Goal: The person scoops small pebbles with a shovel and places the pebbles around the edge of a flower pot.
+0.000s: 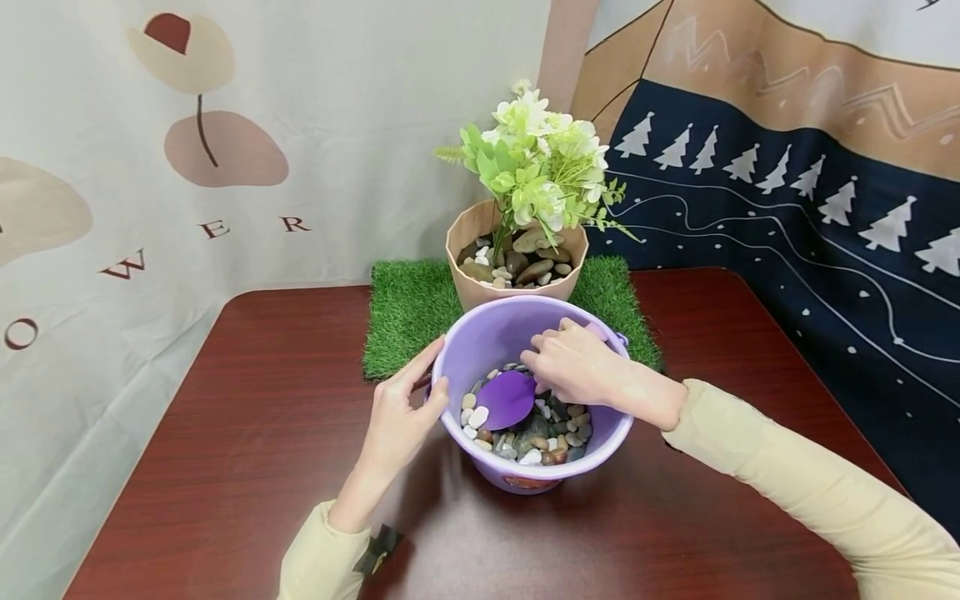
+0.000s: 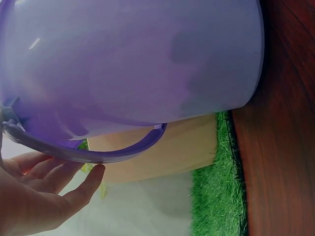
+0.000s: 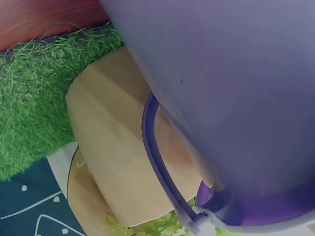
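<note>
A light purple bucket [image 1: 491, 321] stands on the table with several mixed pebbles [image 1: 562, 442] inside. My right hand [image 1: 573, 362] reaches over its right rim and grips a purple toy shovel [image 1: 506, 400]. The shovel's broad blade lies over the pebbles; most of its handle is hidden by the hand. On the bucket's left side, my left hand [image 1: 405, 417] touches the rim area with extended fingers. In the left wrist view, those fingers [image 2: 47, 174] lie beside the hanging bucket handle [image 2: 98, 156].
Behind the bucket, a beige pot [image 1: 476, 287] with stones and an artificial flowering plant [image 1: 536, 167] rests on a green turf mat [image 1: 408, 308]. Dark reddish wood forms the tabletop [image 1: 247, 450]. Printed curtains [image 1: 360, 125] hang at the back and right.
</note>
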